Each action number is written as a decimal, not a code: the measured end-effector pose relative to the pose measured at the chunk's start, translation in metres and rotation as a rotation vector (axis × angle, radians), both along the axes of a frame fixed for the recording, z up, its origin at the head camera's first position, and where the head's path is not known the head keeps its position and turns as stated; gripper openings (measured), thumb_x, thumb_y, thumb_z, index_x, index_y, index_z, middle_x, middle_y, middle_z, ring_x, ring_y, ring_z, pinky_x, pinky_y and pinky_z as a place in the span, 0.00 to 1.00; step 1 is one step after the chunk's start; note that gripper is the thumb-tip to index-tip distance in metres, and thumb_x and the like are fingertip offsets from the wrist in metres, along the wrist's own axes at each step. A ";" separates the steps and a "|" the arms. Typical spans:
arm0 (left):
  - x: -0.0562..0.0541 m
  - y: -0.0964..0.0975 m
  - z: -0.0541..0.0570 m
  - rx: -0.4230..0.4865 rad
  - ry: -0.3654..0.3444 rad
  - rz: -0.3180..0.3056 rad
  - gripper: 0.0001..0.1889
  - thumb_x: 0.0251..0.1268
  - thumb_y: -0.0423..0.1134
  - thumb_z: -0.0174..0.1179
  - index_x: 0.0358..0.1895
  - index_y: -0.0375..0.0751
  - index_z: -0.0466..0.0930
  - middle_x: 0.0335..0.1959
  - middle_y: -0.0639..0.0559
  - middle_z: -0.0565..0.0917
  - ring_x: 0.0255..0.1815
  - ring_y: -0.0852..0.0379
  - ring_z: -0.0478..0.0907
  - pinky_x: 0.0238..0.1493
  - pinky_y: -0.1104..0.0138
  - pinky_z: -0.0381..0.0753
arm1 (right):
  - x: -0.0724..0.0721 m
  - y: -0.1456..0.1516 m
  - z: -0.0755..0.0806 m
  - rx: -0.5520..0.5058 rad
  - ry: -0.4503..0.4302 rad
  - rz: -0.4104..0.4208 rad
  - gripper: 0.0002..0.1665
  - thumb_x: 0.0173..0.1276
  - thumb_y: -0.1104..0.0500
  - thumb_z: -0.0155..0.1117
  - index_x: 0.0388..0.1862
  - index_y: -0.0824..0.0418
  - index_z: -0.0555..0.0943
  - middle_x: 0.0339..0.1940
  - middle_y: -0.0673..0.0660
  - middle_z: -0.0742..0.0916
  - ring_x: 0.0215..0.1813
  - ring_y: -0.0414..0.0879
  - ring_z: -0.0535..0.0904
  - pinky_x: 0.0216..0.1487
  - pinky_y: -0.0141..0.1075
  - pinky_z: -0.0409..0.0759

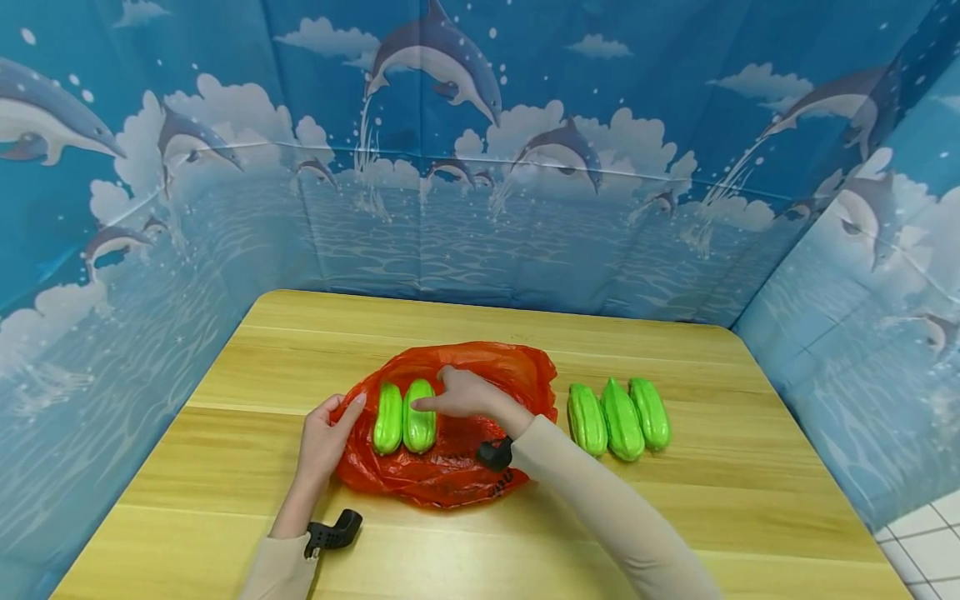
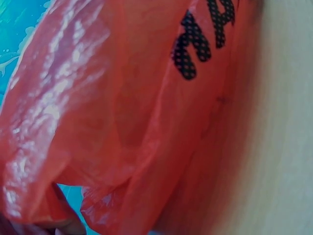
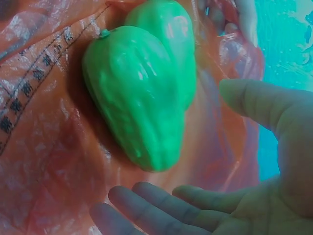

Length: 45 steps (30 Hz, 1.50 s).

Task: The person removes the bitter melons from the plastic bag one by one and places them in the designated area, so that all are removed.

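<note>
A red plastic bag (image 1: 465,467) lies spread on the table with black print on it. On it, side by side, are two glossy green ridged fruits, a left one (image 1: 387,419) and a right one (image 1: 419,433). My left hand (image 1: 324,437) pinches the bag's left edge; in the left wrist view the red film (image 2: 122,98) covers most of that hand. Over the bag, my right hand (image 1: 468,395) reaches in beside the right fruit. The right wrist view shows its thumb (image 3: 254,100) and fingers spread apart, with the nearer fruit (image 3: 139,93) just beyond them.
Three similar green fruits stand in a row to the bag's right: one nearest it (image 1: 587,419), a middle one (image 1: 622,421) and an outer one (image 1: 649,414). The wooden table (image 1: 750,500) meets a dolphin-printed curtain (image 1: 480,233) at its back edge.
</note>
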<state>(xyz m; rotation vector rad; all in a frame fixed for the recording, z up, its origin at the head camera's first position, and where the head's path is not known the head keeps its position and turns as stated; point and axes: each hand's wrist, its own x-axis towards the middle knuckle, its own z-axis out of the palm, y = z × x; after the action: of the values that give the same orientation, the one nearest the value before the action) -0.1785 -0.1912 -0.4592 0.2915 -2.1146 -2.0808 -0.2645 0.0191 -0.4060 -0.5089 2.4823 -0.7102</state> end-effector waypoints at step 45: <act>-0.001 0.000 -0.017 -0.046 0.017 0.010 0.22 0.64 0.53 0.60 0.36 0.33 0.75 0.26 0.46 0.75 0.24 0.57 0.73 0.23 0.70 0.75 | 0.004 -0.009 -0.031 -0.146 -0.085 -0.086 0.33 0.61 0.41 0.65 0.49 0.68 0.71 0.35 0.58 0.77 0.36 0.49 0.74 0.36 0.39 0.73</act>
<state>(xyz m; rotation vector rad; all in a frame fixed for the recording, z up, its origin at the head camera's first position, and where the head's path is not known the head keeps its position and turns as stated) -0.1796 -0.1911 -0.4765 0.2761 -2.1434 -2.0187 -0.2608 0.0097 -0.4369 -0.4163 2.3962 -0.9325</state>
